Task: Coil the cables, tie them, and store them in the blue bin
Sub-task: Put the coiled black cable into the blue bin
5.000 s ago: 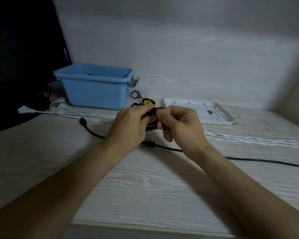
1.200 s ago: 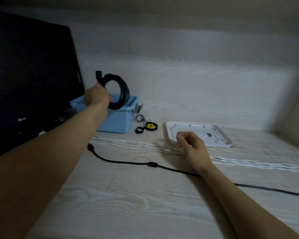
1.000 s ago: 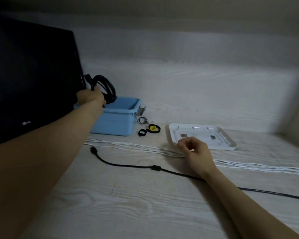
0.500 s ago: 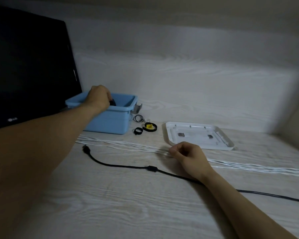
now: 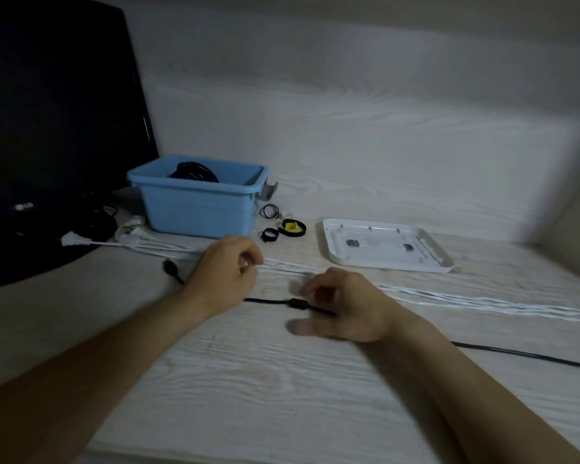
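Black cable [image 5: 516, 352]: one, loose on desk [image 5: 282, 380] | coiled cable [image 5: 193, 170]: one, in blue bin [image 5: 198, 209] | left hand [image 5: 226, 272] curled, grip unclear | right hand [image 5: 345, 306] loosely open over cable | white cables [image 5: 482, 301] behind

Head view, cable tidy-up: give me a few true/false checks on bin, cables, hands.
1. A coiled black cable lies in the blue bin. True.
2. The white cables are coiled. False: they lie stretched across the table.
3. The white tray sits left of the bin. False: it is to its right.
4. The loose black cable runs under the right hand. True.
5. The left hand is inside the bin. False: it is over the table.
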### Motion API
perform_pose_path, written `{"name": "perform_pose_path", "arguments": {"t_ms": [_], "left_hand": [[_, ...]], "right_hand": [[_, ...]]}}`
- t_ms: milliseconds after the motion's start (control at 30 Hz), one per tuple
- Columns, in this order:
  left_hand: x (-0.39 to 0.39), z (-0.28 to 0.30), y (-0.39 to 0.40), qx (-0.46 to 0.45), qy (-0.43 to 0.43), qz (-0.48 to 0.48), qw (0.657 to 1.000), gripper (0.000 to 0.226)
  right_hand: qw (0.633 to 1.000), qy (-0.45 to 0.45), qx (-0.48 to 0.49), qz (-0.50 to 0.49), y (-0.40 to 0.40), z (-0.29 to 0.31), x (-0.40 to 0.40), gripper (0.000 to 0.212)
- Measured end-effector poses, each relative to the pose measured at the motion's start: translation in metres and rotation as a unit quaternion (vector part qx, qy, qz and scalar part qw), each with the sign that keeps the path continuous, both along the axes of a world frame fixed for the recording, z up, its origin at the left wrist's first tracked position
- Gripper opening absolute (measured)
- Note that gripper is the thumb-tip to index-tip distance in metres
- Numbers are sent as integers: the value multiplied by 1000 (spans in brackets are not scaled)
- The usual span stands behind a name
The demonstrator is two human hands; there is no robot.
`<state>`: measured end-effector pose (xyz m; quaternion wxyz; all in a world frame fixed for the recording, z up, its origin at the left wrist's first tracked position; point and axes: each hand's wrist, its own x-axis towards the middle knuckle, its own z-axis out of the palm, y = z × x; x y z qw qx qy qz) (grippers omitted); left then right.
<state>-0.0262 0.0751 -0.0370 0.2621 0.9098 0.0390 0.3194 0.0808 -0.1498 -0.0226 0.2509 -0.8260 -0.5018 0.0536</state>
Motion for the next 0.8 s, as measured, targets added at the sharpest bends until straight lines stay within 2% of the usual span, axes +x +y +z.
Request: {"name": "perform_pose_path", "arguments": {"t_ms": [67,133,267,433,567,633,800], "left_hand": [[-7,-11,-11,-3,65,-35,997,14],[-11,-15,-20,41,110,-60,991,4],[-9,-16,-31,98,103,-26,990,6],[-16,-12,-24,139,94,107,980,32],[-30,-14,-30,194,151,219,944,60],[-41,-14,-37,181,172,241,938,67],[-74,-14,-51,98,192,227,950,68]], "right_hand": [[999,-38,-3,24,7,-4,-2,33],[997,-69,25,23,13,-13,-4,19],[987,-133,61,-66,19,-25,-5,24],[963,-224,97,-110,11,-21,-15,36],[968,-220,51,-113,-13,-22,-30,41],[970,-192,36,-146,-36,-24,-39,39],[958,-179,20,-225,-123,-25,-49,45]]}}
